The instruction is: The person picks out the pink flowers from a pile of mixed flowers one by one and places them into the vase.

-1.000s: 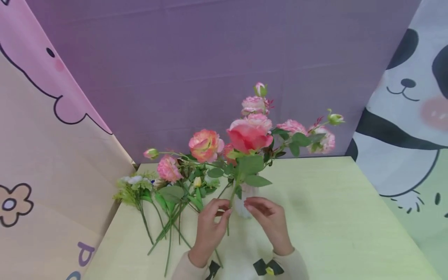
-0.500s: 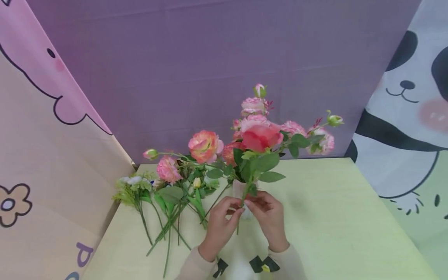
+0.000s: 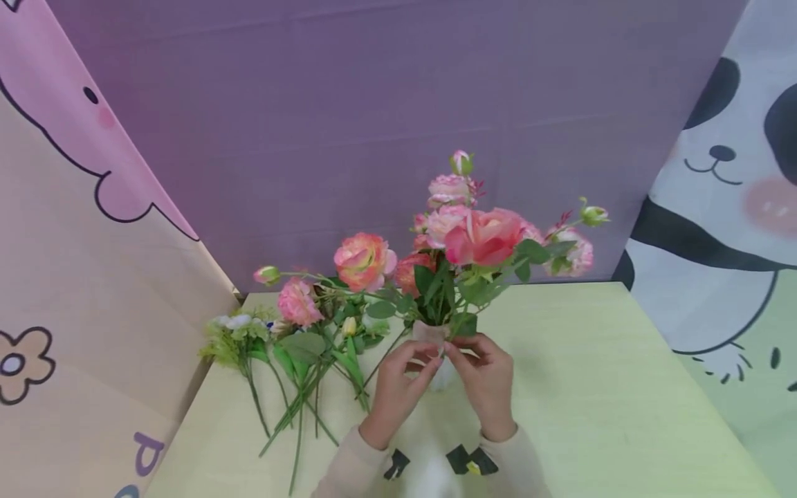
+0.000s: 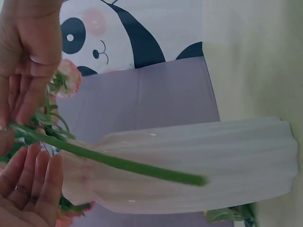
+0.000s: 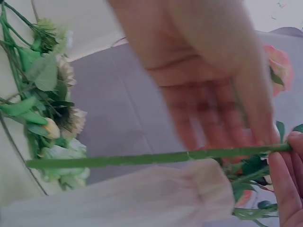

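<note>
In the head view, a large coral-pink artificial rose (image 3: pixel 488 238) is held up in front of the pale pink-and-white vase (image 3: pixel 431 333). My left hand (image 3: pixel 405 387) and right hand (image 3: pixel 486 384) meet on its green stem, both pinching it with thumb and fingertips. In the left wrist view, the bare stem (image 4: pixel 123 163) slants across the ribbed vase (image 4: pixel 199 165), outside it. The right wrist view has the stem (image 5: pixel 118 160) running past the vase mouth, with my right hand (image 5: pixel 286 184) at its upper part. Pink and orange flowers (image 3: pixel 364 261) stand in the vase.
Left of the vase, several loose flowers with green stems (image 3: pixel 299 394) lie crossed on the pale table (image 3: pixel 610 401). A white-and-green bunch (image 3: pixel 239 335) is at the far left. Behind stands a purple backdrop (image 3: pixel 311 138), and a panda-printed panel (image 3: pixel 716 277) is on the right.
The coral-pink rose has moved right and its bloom has tilted rightward. My right hand has come in to pinch the stem beside my left, which has shifted right.
</note>
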`<action>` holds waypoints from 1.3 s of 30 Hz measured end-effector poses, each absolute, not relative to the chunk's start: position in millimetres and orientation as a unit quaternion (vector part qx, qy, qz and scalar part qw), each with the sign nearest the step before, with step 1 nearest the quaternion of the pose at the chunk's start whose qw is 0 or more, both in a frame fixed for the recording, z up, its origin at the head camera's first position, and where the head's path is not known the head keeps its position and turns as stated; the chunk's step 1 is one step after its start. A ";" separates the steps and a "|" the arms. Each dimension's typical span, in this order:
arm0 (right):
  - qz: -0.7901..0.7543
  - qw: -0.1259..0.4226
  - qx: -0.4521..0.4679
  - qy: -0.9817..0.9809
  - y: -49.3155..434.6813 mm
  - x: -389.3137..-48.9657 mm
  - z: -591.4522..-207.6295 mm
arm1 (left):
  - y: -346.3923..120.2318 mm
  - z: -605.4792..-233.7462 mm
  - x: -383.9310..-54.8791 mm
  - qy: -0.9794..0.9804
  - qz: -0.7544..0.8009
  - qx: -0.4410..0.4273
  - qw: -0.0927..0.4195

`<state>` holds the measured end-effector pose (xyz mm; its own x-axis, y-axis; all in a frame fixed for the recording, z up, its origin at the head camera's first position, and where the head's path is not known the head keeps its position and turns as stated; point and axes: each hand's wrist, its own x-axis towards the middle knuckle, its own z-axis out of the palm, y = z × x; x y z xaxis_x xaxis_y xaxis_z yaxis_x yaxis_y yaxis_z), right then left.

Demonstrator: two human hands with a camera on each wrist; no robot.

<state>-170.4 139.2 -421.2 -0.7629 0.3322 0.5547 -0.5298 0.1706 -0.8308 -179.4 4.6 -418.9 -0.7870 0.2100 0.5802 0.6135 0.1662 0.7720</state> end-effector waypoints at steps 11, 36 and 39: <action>0.647 0.327 0.080 -0.684 167.5 -192.0 -378.1 | 0.5 -471.2 -230.6 -0.744 -0.645 -0.161 0.064; 0.638 0.385 0.164 -0.646 182.6 -219.0 -308.0 | 38.6 -464.9 -249.2 -0.703 -0.676 -0.216 0.048; 0.638 0.384 0.171 -0.645 181.9 -219.9 -305.1 | 38.4 -453.0 -241.9 -0.723 -0.657 -0.207 0.062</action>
